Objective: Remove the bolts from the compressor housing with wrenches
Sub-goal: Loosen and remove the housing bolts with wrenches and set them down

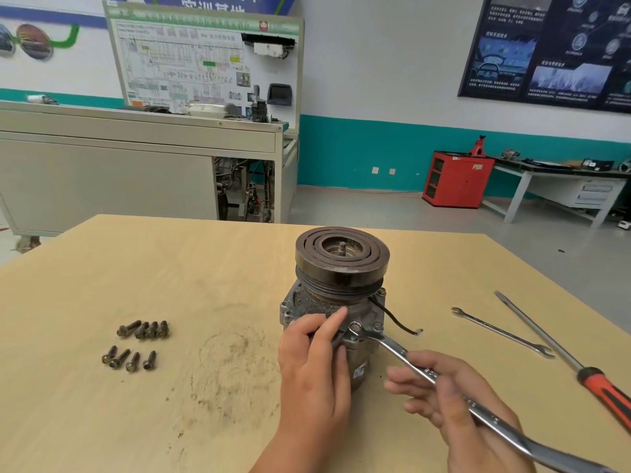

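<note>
Standing upright near the middle of a pale wood-grain table (170, 268), the compressor housing (317, 302) has its long axis vertical. Its dark, round, grooved pulley (341, 257) faces up, with a short threaded shaft at the centre. The housing is rough grey cast metal. The left hand (312, 363) grips its near side, fingers curled close together, forefinger stretched along the flange. The right hand (454, 394) holds a shiny steel wrench (396, 349), fingers loosely curled under the shank. The wrench's ring end sits on a bolt at the flange; its handle runs down to the right. Eight dark loose bolts (136, 343) lie well left. A slim spanner (502, 332) and red-handled screwdriver (563, 363) lie right.
</note>
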The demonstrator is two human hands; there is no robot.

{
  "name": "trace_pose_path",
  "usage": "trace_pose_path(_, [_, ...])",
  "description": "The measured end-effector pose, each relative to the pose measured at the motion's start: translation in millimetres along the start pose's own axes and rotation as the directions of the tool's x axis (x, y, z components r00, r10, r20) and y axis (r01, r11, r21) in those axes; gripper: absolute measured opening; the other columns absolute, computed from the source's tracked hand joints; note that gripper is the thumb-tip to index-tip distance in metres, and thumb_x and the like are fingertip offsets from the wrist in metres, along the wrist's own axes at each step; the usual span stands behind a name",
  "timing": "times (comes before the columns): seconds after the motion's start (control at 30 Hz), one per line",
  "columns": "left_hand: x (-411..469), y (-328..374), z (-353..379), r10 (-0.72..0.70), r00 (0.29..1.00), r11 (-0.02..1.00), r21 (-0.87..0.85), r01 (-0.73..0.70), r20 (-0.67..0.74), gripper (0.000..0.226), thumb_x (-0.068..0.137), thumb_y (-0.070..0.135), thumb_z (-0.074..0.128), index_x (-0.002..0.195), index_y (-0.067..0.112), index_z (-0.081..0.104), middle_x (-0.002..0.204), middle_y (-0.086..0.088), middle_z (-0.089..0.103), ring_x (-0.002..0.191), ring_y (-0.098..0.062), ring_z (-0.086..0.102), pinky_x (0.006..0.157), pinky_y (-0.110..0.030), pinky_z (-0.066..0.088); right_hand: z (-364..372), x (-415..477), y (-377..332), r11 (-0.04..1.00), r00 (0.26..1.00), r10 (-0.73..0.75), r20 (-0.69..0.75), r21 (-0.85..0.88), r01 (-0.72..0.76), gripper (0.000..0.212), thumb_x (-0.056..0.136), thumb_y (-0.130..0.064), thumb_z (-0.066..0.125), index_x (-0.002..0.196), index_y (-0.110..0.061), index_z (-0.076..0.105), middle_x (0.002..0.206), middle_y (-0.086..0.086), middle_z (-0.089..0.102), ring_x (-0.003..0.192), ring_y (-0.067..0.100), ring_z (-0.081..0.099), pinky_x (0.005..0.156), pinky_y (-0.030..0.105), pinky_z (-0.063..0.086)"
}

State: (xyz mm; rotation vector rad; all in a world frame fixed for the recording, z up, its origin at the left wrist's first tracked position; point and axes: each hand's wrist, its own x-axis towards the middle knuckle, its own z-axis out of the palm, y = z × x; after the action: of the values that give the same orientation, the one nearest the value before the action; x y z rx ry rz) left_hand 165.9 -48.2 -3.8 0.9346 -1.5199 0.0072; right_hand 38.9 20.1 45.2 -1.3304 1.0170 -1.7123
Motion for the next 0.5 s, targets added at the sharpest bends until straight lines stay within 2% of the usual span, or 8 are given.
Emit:
trace_pose_path(0.07, [0, 0, 1, 0.005, 1.0, 1.0, -0.003, -0.005, 0.002, 0.042, 0.088, 0.017, 0.043, 0.131, 0.02, 0.046, 0.112, 0.007, 0.041, 0.106, -0.012, 0.046, 0.087, -0.044, 0.046, 1, 2, -2, 0.994, 0.998, -0.06, 0.02, -0.09, 0.062, 0.031, 0.067, -0.053, 0.066, 0.085, -0.029, 0.074, 0.074, 0.006, 0.075, 0.067, 0.024, 0.072, 0.054, 0.019, 0.053])
trace_pose_path(0.1, [0, 0, 1, 0.008, 1.0, 1.0, 0.0, -0.008, 0.0, 0.042, 0.088, 0.017, 0.043, 0.13, 0.02, 0.047, 0.112, 0.006, 0.042, 0.105, -0.013, 0.046, 0.086, -0.044, 0.046, 0, 4, -3, 0.987, 0.996, -0.086, 0.03, -0.137, 0.089, 0.027, 0.07, -0.055, 0.064, 0.086, -0.036, 0.073, 0.074, 0.004, 0.075, 0.066, 0.022, 0.072, 0.054, 0.019, 0.054])
trace_pose_path(0.17, [0, -1, 1, 0.013, 1.0, 1.0, 0.003, -0.013, -0.012, 0.039, 0.089, 0.017, 0.043, 0.126, 0.024, 0.051, 0.11, 0.006, 0.043, 0.103, -0.014, 0.046, 0.087, -0.042, 0.042, -2, 13, -9, 0.982, 0.992, -0.111, 0.051, -0.151, 0.118, 0.033, 0.075, -0.061, 0.058, 0.085, -0.033, 0.072, 0.07, 0.005, 0.074, 0.059, 0.019, 0.071, 0.052, 0.018, 0.053])
trace_pose_path(0.23, [1, -1, 1, 0.011, 1.0, 1.0, -0.01, -0.011, -0.016, 0.036, 0.089, 0.017, 0.043, 0.119, 0.03, 0.055, 0.11, 0.008, 0.041, 0.101, -0.014, 0.046, 0.086, -0.04, 0.04, -6, 31, -12, 0.994, 0.997, -0.076, 0.013, -0.077, 0.077, 0.034, 0.086, -0.044, 0.048, 0.074, -0.024, 0.073, 0.058, 0.011, 0.068, 0.046, 0.02, 0.064, 0.044, 0.019, 0.048])
trace_pose_path(0.3, [2, 0, 1, 0.018, 1.0, 1.0, -0.017, -0.018, -0.015, 0.035, 0.088, 0.017, 0.043, 0.114, 0.035, 0.059, 0.111, 0.009, 0.039, 0.1, -0.016, 0.046, 0.085, -0.041, 0.04, -11, 65, -10, 0.993, 0.993, 0.116, -0.002, 0.021, -0.116, 0.048, 0.095, -0.02, 0.04, 0.057, -0.011, 0.068, 0.043, 0.011, 0.057, 0.036, 0.018, 0.052, 0.037, 0.021, 0.041])
trace_pose_path(0.33, [2, 1, 1, 0.023, 1.0, 1.0, -0.018, -0.023, -0.015, 0.033, 0.088, 0.018, 0.044, 0.11, 0.036, 0.062, 0.111, 0.009, 0.039, 0.1, -0.017, 0.046, 0.084, -0.042, 0.041, -14, 82, -7, 0.973, 0.975, 0.221, 0.033, 0.056, -0.223, 0.052, 0.096, -0.015, 0.036, 0.053, -0.008, 0.063, 0.04, 0.008, 0.051, 0.034, 0.016, 0.046, 0.035, 0.022, 0.037])
trace_pose_path(0.43, [4, 3, 1, 0.062, 0.998, 0.998, 0.03, -0.061, -0.033, 0.036, 0.097, 0.03, 0.042, 0.091, 0.034, 0.076, 0.11, 0.005, 0.039, 0.102, -0.017, 0.044, 0.083, -0.043, 0.041, -13, 126, 9, 0.859, 0.857, 0.48, 0.186, 0.101, -0.503, 0.039, 0.096, -0.019, 0.035, 0.06, -0.009, 0.048, 0.038, 0.001, 0.039, 0.033, 0.012, 0.033, 0.037, 0.021, 0.03])
trace_pose_path(0.5, [4, 3, 2, 0.081, 0.996, 0.995, 0.063, -0.079, -0.034, 0.04, 0.102, 0.036, 0.035, 0.097, 0.035, 0.074, 0.11, 0.003, 0.039, 0.103, -0.017, 0.042, 0.086, -0.041, 0.039, -10, 137, 18, 0.783, 0.781, 0.558, 0.279, 0.133, -0.607, 0.041, 0.096, -0.024, 0.036, 0.059, -0.013, 0.047, 0.039, -0.001, 0.038, 0.033, 0.009, 0.032, 0.036, 0.019, 0.03])
